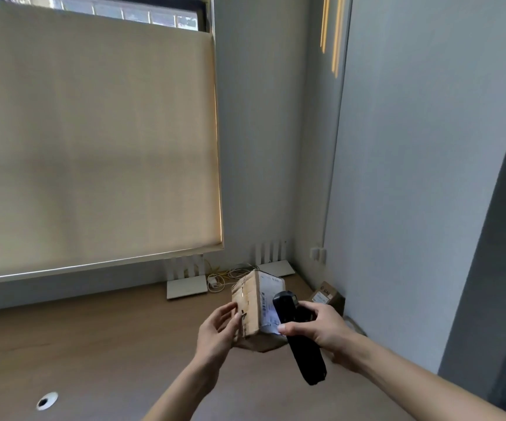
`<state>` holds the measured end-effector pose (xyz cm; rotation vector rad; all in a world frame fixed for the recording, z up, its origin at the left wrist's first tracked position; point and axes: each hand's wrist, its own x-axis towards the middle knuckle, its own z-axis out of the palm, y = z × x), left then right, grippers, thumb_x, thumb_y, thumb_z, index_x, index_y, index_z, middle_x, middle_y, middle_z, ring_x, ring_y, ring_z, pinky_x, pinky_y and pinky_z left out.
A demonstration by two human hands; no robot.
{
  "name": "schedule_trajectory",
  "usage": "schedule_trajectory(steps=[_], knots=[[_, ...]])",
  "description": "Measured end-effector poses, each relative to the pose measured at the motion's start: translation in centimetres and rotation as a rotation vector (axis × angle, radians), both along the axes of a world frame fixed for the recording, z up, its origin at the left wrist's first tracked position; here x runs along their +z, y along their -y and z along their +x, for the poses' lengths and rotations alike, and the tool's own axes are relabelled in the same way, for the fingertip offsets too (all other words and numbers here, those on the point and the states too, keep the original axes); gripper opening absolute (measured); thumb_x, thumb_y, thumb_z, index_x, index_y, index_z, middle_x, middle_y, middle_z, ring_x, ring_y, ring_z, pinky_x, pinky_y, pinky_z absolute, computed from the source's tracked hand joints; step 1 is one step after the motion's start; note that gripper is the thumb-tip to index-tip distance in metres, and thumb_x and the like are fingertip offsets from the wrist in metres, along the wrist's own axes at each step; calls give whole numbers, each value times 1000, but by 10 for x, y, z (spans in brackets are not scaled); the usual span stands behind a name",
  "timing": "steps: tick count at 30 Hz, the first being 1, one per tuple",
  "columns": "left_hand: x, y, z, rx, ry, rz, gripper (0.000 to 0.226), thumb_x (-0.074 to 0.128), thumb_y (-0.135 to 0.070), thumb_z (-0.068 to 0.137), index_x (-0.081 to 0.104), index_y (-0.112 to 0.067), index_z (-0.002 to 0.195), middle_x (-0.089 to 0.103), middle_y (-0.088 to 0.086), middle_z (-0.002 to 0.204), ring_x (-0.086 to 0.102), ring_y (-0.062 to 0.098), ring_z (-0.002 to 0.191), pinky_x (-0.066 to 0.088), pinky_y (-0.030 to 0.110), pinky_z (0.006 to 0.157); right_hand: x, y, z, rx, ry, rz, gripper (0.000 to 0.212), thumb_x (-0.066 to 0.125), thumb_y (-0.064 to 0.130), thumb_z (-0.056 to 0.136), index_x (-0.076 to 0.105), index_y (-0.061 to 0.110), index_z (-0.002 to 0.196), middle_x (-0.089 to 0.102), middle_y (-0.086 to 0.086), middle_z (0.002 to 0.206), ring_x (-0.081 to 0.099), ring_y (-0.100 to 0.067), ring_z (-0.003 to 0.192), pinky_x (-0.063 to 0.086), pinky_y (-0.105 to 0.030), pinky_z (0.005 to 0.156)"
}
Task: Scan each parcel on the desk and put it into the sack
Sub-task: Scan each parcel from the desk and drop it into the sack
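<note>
While the left hand (219, 325) held the brown cardboard parcel box (256, 309) by its near side, with the fingers curled round the edge, the right hand (315, 325) gripped a long black handheld scanner (299, 332). The thumb lay across the front of the scanner. The top end of the scanner pointed up and sat right in front of the white paper label (268, 308) on the box. The box was tilted, with one corner down, just above the brown wooden worktop (99, 344).

A second small brown cardboard box (327, 296) sat on the worktop at the far right, near the grey wall (412, 177). It was well behind the right hand. Two flat white gadgets with upright sticks, one (186, 282) on the left and one (274, 262) on the right, stood at the back of the worktop. Thin yellow and white wires (224, 276) lay tangled between them. A round hole with a pale ring (46, 401) was in the worktop at the near left. A big beige window blind (93, 141) hung down behind the worktop.
</note>
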<state>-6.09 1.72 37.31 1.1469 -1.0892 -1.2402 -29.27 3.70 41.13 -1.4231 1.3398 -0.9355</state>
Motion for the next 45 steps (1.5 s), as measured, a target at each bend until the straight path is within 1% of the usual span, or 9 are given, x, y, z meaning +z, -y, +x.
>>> schedule_trajectory(steps=[3, 6, 10, 13, 19, 22, 27, 37, 45], knots=[[8, -9, -3, -48, 28, 55, 46, 75, -47, 83, 67, -28, 125, 75, -7, 113, 72, 9, 100, 57, 25, 72, 4, -3, -1, 2, -4, -11, 69, 99, 46, 50, 76, 30, 113, 78, 12, 104, 74, -9, 99, 57, -20, 78], [13, -14, -4, -121, 48, 122, 64, 82, -62, 68, 63, -44, 127, 74, -19, 111, 68, 1, 102, 54, 38, 92, 7, -4, -5, 24, -5, -12, 68, 100, 43, 51, 77, 27, 114, 79, 8, 104, 74, -12, 100, 58, -24, 81], [15, -17, -6, -216, 22, 145, 69, 84, -50, 72, 59, -39, 135, 73, -15, 116, 72, 5, 101, 57, 26, 74, 7, -4, -11, 44, -51, -1, 72, 101, 40, 50, 77, 25, 115, 79, 5, 106, 74, -15, 103, 59, -37, 95], [16, -15, -7, -208, 57, 114, 68, 84, -46, 70, 63, -32, 133, 76, -7, 111, 73, 13, 100, 60, 31, 73, 8, -3, -17, 29, -126, 10, 78, 103, 39, 44, 75, 23, 115, 79, 4, 106, 74, -16, 103, 59, -41, 98], [11, -3, -9, -87, 233, 47, 72, 83, -51, 65, 66, -24, 130, 78, -1, 101, 75, 17, 92, 63, 40, 78, 24, -4, -28, 66, -524, -26, 77, 94, 52, 40, 76, 28, 111, 77, 13, 101, 70, -3, 96, 58, -29, 93], [9, 2, -9, -42, 311, 25, 81, 78, -60, 57, 67, -28, 130, 76, -1, 107, 73, 15, 95, 62, 41, 83, 32, -6, -31, 86, -742, -16, 86, 92, 54, 45, 72, 23, 122, 75, 7, 109, 69, -10, 102, 57, -27, 90], [11, 4, -12, -29, 360, 10, 86, 78, -64, 54, 65, -30, 132, 74, -3, 111, 71, 12, 97, 62, 36, 81, 40, -9, -33, 46, -988, -42, 70, 91, 53, 53, 72, 32, 117, 73, 8, 104, 65, -17, 107, 50, -29, 82], [19, -7, -14, -10, 360, 11, 89, 76, -67, 54, 62, -30, 134, 74, 0, 111, 70, 18, 100, 62, 47, 80, 46, -12, -37, 15, -1072, -66, 70, 91, 54, 52, 72, 37, 117, 73, 8, 106, 65, -18, 108, 45, -29, 77], [22, -24, -3, 50, 346, 17, 86, 75, -65, 55, 63, -30, 133, 75, -1, 107, 72, 17, 97, 62, 43, 81, 46, -16, -26, 58, -1024, -84, 78, 90, 60, 48, 71, 38, 121, 74, 8, 109, 67, -17, 108, 46, -27, 77]])
